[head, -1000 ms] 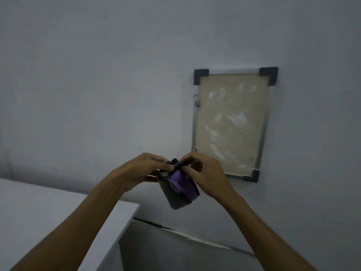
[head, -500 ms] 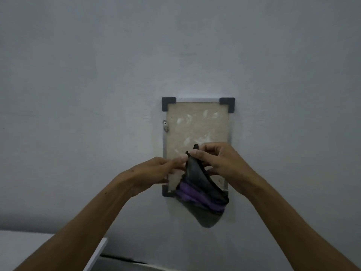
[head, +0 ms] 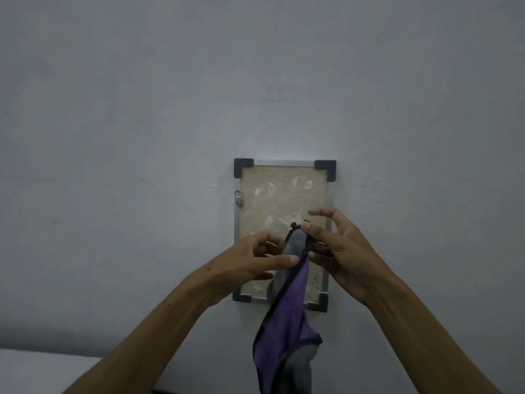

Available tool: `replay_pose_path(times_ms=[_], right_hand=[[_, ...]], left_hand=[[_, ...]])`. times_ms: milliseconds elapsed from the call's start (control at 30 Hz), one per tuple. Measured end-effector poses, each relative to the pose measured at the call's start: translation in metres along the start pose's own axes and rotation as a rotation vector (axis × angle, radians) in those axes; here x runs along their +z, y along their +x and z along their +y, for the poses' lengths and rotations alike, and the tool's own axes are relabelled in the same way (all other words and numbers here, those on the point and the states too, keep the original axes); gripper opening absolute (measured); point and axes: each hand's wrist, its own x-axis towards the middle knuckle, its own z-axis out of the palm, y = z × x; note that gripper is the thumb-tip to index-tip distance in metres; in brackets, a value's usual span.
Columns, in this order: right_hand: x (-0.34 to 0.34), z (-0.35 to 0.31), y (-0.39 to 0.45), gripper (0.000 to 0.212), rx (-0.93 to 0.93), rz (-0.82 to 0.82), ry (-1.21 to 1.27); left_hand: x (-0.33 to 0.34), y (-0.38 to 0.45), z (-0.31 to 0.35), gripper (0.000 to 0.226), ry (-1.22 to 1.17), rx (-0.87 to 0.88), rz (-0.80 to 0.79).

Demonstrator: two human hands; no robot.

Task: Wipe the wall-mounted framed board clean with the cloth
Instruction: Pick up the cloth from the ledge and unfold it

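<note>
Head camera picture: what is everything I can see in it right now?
Board: one, beige with pale smudges, silver frame with dark corner caps, on the wall at centre.
Bracket: one, small, metal, on the frame's left edge.
Cloth: one, purple and grey, hanging in front of the board's lower part.
Wall: one, pale grey, behind everything.
Table: one, white, lower left corner.
Left hand: one, holding the cloth near its top.
Right hand: one, pinching the cloth's top corner.
</note>
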Motion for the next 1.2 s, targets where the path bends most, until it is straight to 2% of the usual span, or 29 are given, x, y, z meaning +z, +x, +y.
replay_pose_path(times_ms=[67,200,267,367,433,500,567,600,700,833,1000,1200], right_hand=[[-0.003,-0.004,-0.001,0.041,-0.038,-0.032,0.026],[-0.010,-0.012,-0.004,0.015,-0.065,-0.060,0.038],[-0.019,-0.014,-0.007,0.019,-0.089,-0.032,0.013],[-0.035,-0.017,-0.014,0.022,-0.123,0.002,-0.029],[-0.041,-0.021,-0.022,0.036,-0.139,-0.017,-0.174],[-0.042,-0.023,-0.031,0.043,-0.152,-0.015,-0.441],[-0.041,-0.025,-0.037,0.034,-0.155,-0.035,-0.656],[-0.040,-0.026,-0.040,0.028,-0.150,-0.050,-0.724],[-0.036,-0.034,-0.048,0.015,-0.143,-0.058,-0.872],[-0.032,-0.042,-0.057,0.017,-0.241,-0.108,-0.960],[-0.024,-0.037,-0.056,0.033,-0.310,-0.152,-0.755],[-0.022,-0.020,-0.037,0.038,-0.207,-0.161,-0.124]], left_hand=[[0.004,-0.001,-0.004,0.047,-0.006,0.012,-0.006],[0.017,-0.004,-0.006,0.036,0.057,0.025,-0.062],[0.017,-0.006,-0.002,0.036,0.029,0.033,-0.057],[0.007,-0.009,0.010,0.023,-0.012,0.018,-0.051],[0.001,-0.010,0.022,0.019,-0.051,0.018,-0.051],[-0.004,-0.011,0.034,0.031,-0.118,0.011,-0.046],[-0.008,-0.010,0.046,0.052,-0.137,-0.014,-0.016],[-0.009,-0.010,0.052,0.052,-0.122,-0.027,0.000],[-0.008,-0.012,0.064,0.013,-0.053,-0.047,0.037],[-0.007,-0.016,0.066,0.016,-0.016,-0.076,0.177],[0.007,-0.017,0.052,0.017,-0.036,-0.032,0.138],[0.025,0.005,0.025,0.023,-0.036,0.035,-0.072]])
